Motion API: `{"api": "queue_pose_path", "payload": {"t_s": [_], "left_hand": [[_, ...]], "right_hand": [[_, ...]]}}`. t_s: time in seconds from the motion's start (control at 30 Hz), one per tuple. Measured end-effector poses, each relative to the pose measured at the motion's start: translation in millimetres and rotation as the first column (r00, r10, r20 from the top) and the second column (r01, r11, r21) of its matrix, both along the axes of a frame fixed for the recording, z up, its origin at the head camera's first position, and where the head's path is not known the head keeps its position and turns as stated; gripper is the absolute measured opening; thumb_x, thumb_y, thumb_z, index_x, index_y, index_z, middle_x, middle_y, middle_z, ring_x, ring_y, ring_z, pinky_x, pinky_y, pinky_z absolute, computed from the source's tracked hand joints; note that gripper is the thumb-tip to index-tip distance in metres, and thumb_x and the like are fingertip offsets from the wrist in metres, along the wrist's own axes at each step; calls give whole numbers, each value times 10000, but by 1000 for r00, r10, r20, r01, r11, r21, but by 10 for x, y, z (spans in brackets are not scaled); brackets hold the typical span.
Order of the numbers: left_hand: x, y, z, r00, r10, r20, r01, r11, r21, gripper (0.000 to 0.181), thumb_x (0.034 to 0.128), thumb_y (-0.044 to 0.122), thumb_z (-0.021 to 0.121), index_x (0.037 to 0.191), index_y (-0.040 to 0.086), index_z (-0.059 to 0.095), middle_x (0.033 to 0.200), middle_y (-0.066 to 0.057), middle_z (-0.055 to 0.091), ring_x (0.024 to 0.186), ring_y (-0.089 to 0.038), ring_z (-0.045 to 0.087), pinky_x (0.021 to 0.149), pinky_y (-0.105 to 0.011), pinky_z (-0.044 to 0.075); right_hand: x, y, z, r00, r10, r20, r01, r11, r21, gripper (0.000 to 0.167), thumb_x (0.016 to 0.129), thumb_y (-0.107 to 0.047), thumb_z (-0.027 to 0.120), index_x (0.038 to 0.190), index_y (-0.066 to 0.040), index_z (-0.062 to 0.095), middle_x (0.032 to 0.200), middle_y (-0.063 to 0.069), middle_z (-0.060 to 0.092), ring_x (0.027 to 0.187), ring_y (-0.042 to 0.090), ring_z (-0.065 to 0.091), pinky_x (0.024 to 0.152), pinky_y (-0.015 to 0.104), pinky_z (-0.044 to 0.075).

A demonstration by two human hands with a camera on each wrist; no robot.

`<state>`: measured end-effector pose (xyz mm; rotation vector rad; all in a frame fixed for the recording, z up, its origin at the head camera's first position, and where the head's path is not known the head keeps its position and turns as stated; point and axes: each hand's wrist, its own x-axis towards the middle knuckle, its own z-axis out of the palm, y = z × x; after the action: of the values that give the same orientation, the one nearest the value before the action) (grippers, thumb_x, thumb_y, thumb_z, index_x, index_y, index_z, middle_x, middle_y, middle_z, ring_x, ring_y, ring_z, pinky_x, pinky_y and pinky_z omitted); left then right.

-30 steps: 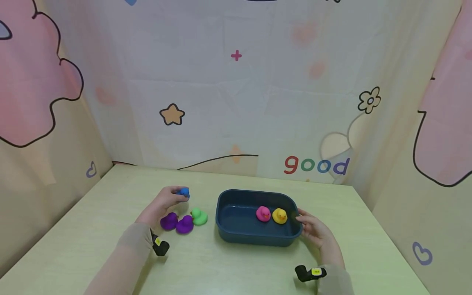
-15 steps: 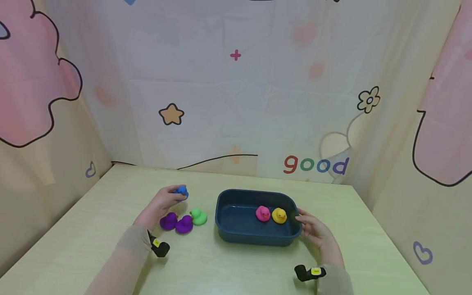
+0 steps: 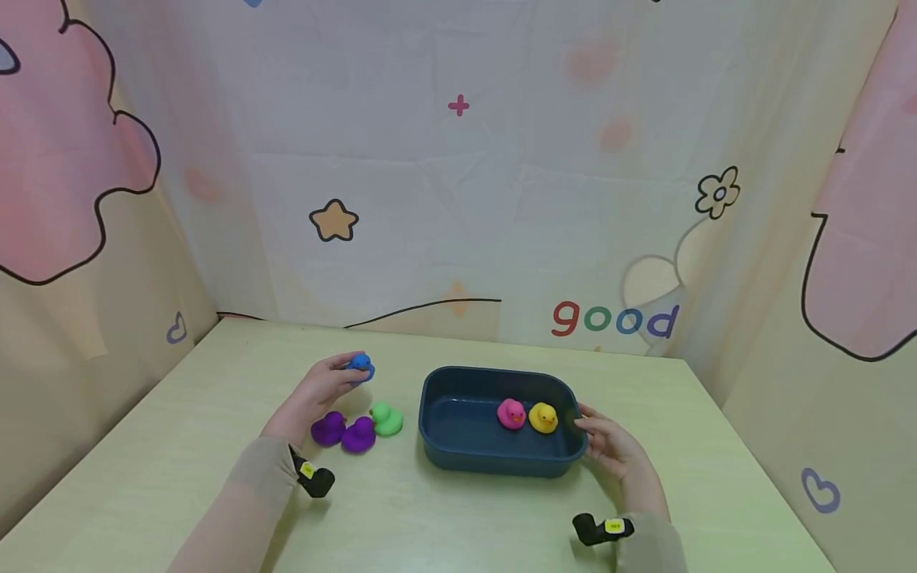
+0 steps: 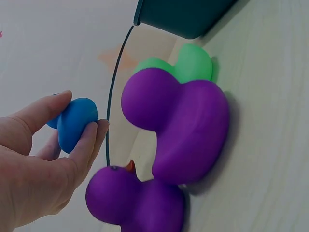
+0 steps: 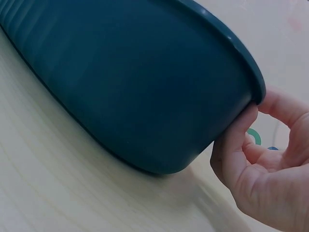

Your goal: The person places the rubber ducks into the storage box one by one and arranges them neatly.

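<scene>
A small blue rubber duck [image 3: 360,367] is pinched between the thumb and fingers of my left hand [image 3: 324,387], raised above the table. In the left wrist view the blue duck [image 4: 77,121] shows from behind the fingertips. Just below and right of that hand, two purple ducks [image 3: 358,435] and a light green duck [image 3: 387,419] sit close together on the table. A dark blue-green plastic bin [image 3: 458,461] stands to the right, holding a pink duck [image 3: 512,415] and a yellow duck [image 3: 543,418]. My right hand [image 3: 618,447] grips the bin's right end at the rim.
The pale wooden table [image 3: 430,525] reaches back to a printed curtain [image 3: 458,191], which also stands along both sides. A black wrist strap mount [image 3: 315,480] sits on the left sleeve, and another mount [image 3: 602,528] on the right.
My left hand has risen slightly with the blue duck and shifted a little to the right over the last half second. The right hand and the bin have stayed in place.
</scene>
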<state>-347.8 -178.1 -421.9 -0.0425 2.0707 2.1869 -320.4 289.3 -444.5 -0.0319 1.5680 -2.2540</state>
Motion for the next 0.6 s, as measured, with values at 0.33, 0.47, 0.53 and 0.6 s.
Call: {"api": "queue_pose_path", "payload": {"t_s": [0.33, 0.47, 0.53, 0.6], "left_hand": [[-19, 182, 87, 997, -38, -72, 40, 999, 23, 590, 959, 8, 576, 1482, -74, 315, 1470, -314, 373, 1054, -78, 618, 1085, -331, 414], [-83, 297, 82, 996, -44, -74, 48, 998, 50, 582, 960, 1, 572, 1477, -81, 317, 1440, -302, 392, 1008, -74, 624, 1087, -357, 408], [-109, 354, 85, 996, -55, -74, 60, 996, 63, 580, 963, -4, 565, 1478, -85, 311, 1433, -296, 394, 1013, -86, 626, 1100, -378, 390], [-132, 414, 95, 995, -71, -77, 76, 995, 70, 578, 966, -3, 559, 1479, -84, 305, 1429, -286, 397, 1024, -95, 623, 1105, -386, 382]], "right_hand": [[-22, 4, -8, 1000, -15, 21, 15, 1000, -4, 625, 996, -22, 403, 1534, -29, 84, 937, -66, 683, 756, 42, 662, 726, 186, 549], [-23, 9, -17, 1000, -18, 20, 19, 1000, -8, 590, 995, -17, 396, 1516, -31, 119, 932, -64, 677, 748, 39, 658, 716, 183, 545], [-20, 9, -19, 1000, -20, 24, 20, 1000, -11, 587, 994, -17, 401, 1514, -34, 129, 935, -63, 676, 750, 40, 658, 721, 185, 546], [-17, 8, -22, 999, -24, 25, 24, 1000, -12, 577, 992, -17, 408, 1507, -36, 148, 934, -59, 677, 750, 43, 658, 725, 187, 548]]}}
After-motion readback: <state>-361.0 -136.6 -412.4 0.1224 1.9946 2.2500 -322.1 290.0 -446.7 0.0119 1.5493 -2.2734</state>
